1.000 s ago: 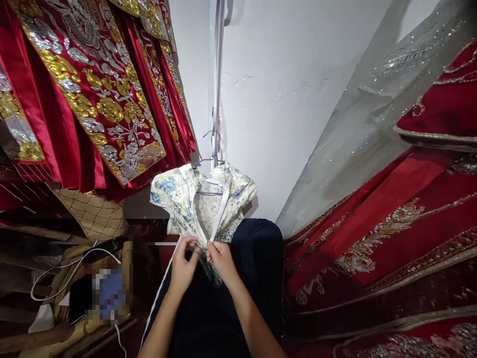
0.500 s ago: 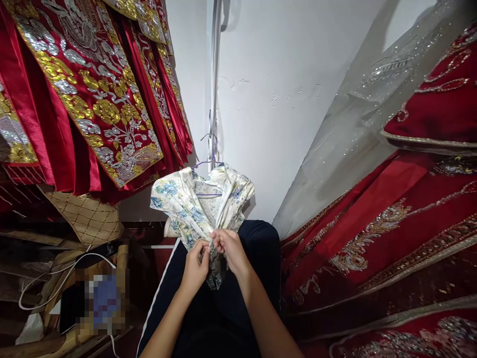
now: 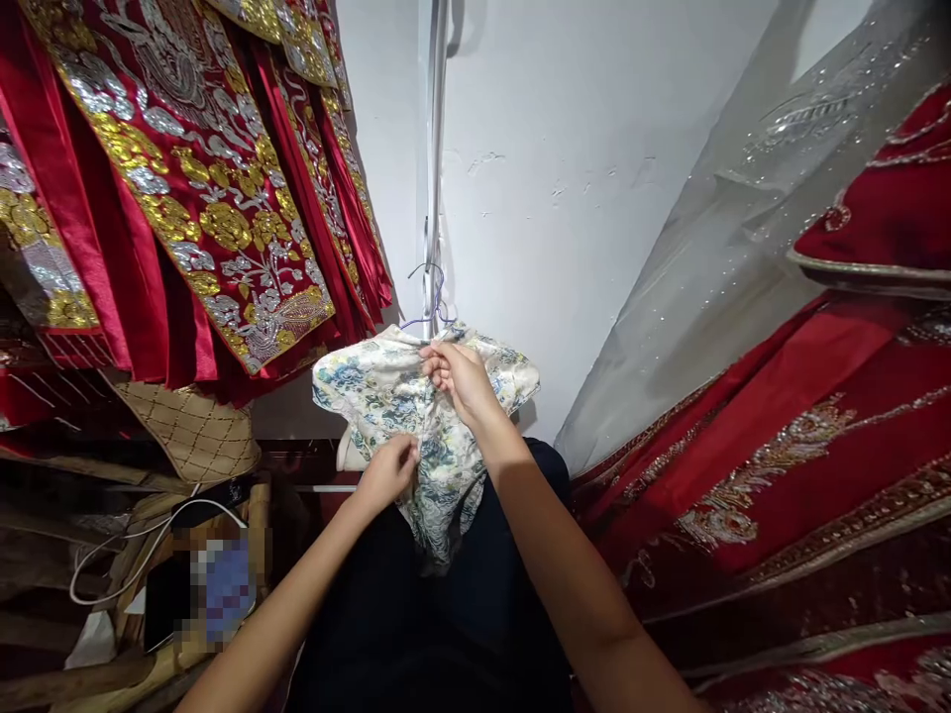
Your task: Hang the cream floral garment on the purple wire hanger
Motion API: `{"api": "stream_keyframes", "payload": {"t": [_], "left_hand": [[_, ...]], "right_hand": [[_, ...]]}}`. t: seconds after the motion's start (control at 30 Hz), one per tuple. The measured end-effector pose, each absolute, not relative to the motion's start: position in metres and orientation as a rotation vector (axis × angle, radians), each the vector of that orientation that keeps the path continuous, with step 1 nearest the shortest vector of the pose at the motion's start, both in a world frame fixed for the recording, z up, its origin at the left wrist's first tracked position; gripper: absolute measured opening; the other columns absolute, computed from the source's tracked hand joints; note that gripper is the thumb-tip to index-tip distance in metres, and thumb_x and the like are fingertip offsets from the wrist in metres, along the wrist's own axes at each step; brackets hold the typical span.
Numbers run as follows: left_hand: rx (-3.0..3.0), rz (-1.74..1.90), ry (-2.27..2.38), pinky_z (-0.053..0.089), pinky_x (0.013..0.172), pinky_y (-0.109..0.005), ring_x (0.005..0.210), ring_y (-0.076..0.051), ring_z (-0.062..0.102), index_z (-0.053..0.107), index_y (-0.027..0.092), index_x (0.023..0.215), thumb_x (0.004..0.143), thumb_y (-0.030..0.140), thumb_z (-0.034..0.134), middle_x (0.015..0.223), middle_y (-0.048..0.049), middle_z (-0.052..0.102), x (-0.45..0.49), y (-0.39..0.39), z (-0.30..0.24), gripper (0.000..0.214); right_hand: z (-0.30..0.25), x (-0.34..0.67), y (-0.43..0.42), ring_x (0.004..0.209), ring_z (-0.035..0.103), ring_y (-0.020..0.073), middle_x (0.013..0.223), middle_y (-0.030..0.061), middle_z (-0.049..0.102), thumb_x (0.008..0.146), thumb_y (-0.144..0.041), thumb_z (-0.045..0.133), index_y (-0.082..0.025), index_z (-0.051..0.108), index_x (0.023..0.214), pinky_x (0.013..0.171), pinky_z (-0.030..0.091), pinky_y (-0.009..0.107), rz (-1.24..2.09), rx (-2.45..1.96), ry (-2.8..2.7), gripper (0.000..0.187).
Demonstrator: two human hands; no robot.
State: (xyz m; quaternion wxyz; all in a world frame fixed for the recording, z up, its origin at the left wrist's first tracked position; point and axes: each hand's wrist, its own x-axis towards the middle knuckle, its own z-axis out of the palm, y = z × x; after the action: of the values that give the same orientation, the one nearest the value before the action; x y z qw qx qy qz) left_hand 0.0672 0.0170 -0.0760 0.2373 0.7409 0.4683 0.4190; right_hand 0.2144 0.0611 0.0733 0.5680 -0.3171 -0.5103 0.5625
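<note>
Pinching at the neck: the right hand [image 3: 461, 381], thumb and bent fingers drawn together at the top of the front seam, mid-frame; the bit between the fingertips is hidden.
Lower on the seam: the left hand [image 3: 387, 473], fingers curled with thumb and forefinger almost meeting at the garment's front, just below and left of centre; whether cloth is caught between them, I cannot tell.
Floral garment: a pale short-sleeved piece [image 3: 371, 381] with blue and yellow flowers, spread at the centre of the frame, its front edges together below the right hand, its narrow lower end over dark trousers [image 3: 416, 634].
Purple hanger: wire [image 3: 440, 302] rising from the neckline, in front of an upright metal pole [image 3: 433, 178].
Wall: white, scuffed surface [image 3: 565, 129], top centre.
Upper left: red garments [image 3: 223, 228] with gold and silver embroidery; tan quilted cloth [image 3: 185, 431] beneath.
Lower left: white cable [image 3: 89, 594] and a flat black object [image 3: 164, 599] beside a blurred patch.
Right side: sheer sparkling fabric [image 3: 713, 248] beside beaded red cloth [image 3: 802, 436].
</note>
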Motion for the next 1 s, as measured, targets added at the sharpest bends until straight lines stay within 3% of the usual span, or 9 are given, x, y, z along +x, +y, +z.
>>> {"api": "stream_keyframes", "payload": {"t": [0.1, 0.17, 0.27, 0.37, 0.53, 0.67, 0.83, 1.0], "left_hand": [[1.970, 1.494, 1.181, 0.048, 0.079, -0.031, 0.083, -0.019, 0.062, 0.056, 0.022, 0.120, 0.093, 0.030, 0.051, 0.094, -0.0053, 0.066, 0.070, 0.018, -0.017, 0.029], [1.987, 1.710, 1.146, 0.048, 0.079, -0.030, 0.085, -0.018, 0.062, 0.049, 0.023, 0.132, 0.096, 0.031, 0.048, 0.100, -0.0052, 0.065, 0.073, 0.022, 0.023, 0.037], [2.256, 1.646, 1.179, 0.047, 0.079, -0.030, 0.086, -0.018, 0.060, 0.062, 0.020, 0.112, 0.096, 0.028, 0.048, 0.099, -0.0055, 0.065, 0.079, 0.036, 0.063, 0.022], [2.465, 1.502, 1.276, 0.045, 0.076, -0.030, 0.082, -0.018, 0.058, 0.063, 0.017, 0.088, 0.095, 0.024, 0.048, 0.088, -0.0055, 0.063, 0.081, 0.053, 0.074, 0.018], [2.474, 1.498, 1.340, 0.045, 0.076, -0.030, 0.084, -0.018, 0.060, 0.061, 0.018, 0.101, 0.095, 0.022, 0.046, 0.100, -0.0069, 0.065, 0.068, 0.077, 0.067, 0.017], [2.524, 1.335, 1.323, 0.046, 0.079, -0.031, 0.078, -0.017, 0.061, 0.058, 0.019, 0.119, 0.089, 0.016, 0.052, 0.116, -0.0085, 0.065, 0.059, 0.104, 0.056, 0.031], [2.540, 1.231, 1.375, 0.046, 0.075, -0.031, 0.081, -0.020, 0.062, 0.066, 0.016, 0.093, 0.089, 0.017, 0.049, 0.092, -0.0085, 0.068, 0.061, 0.121, 0.041, 0.017], [2.544, 1.273, 1.370, 0.047, 0.073, -0.032, 0.077, -0.019, 0.060, 0.065, 0.016, 0.103, 0.082, 0.015, 0.054, 0.086, -0.0058, 0.066, 0.060, 0.117, 0.041, 0.024]], "right_hand": [[0.069, 0.221, 0.049, 0.047, 0.046, 0.0070, 0.056, 0.0006, 0.059, 0.082, -0.032, 0.058, -0.014, 0.064, 0.073, 0.044, 0.030, 0.019, 1.261, -0.746, -1.221, 0.021], [0.072, 0.221, 0.043, 0.046, 0.045, 0.0072, 0.053, -0.0002, 0.057, 0.082, -0.030, 0.056, -0.015, 0.062, 0.069, 0.044, 0.030, 0.019, 1.232, -0.735, -1.260, 0.021], [0.075, 0.217, 0.039, 0.045, 0.044, 0.0073, 0.050, -0.0009, 0.056, 0.080, -0.025, 0.052, -0.016, 0.060, 0.064, 0.046, 0.031, 0.019, 1.169, -0.696, -1.328, 0.020], [0.065, 0.215, 0.044, 0.045, 0.045, 0.0081, 0.049, -0.0014, 0.055, 0.078, -0.024, 0.051, -0.017, 0.060, 0.063, 0.047, 0.032, 0.020, 1.057, -0.740, -1.308, 0.019], [0.033, 0.217, 0.064, 0.044, 0.043, 0.0085, 0.052, -0.0005, 0.057, 0.080, -0.033, 0.052, -0.017, 0.061, 0.068, 0.046, 0.031, 0.022, 1.118, -0.856, -1.239, 0.021], [0.022, 0.214, 0.072, 0.042, 0.040, 0.0080, 0.050, -0.0008, 0.057, 0.078, -0.030, 0.052, -0.017, 0.060, 0.070, 0.044, 0.030, 0.021, 1.205, -0.909, -1.257, 0.018], [0.018, 0.214, 0.079, 0.043, 0.044, 0.0095, 0.058, -0.0024, 0.062, 0.081, -0.034, 0.056, -0.019, 0.061, 0.092, 0.044, 0.033, 0.022, 1.116, -0.969, -1.277, 0.020], [0.017, 0.215, 0.092, 0.043, 0.048, 0.0094, 0.067, -0.0025, 0.065, 0.083, -0.037, 0.060, -0.020, 0.055, 0.104, 0.042, 0.033, 0.022, 1.092, -1.055, -1.292, 0.028]]}}
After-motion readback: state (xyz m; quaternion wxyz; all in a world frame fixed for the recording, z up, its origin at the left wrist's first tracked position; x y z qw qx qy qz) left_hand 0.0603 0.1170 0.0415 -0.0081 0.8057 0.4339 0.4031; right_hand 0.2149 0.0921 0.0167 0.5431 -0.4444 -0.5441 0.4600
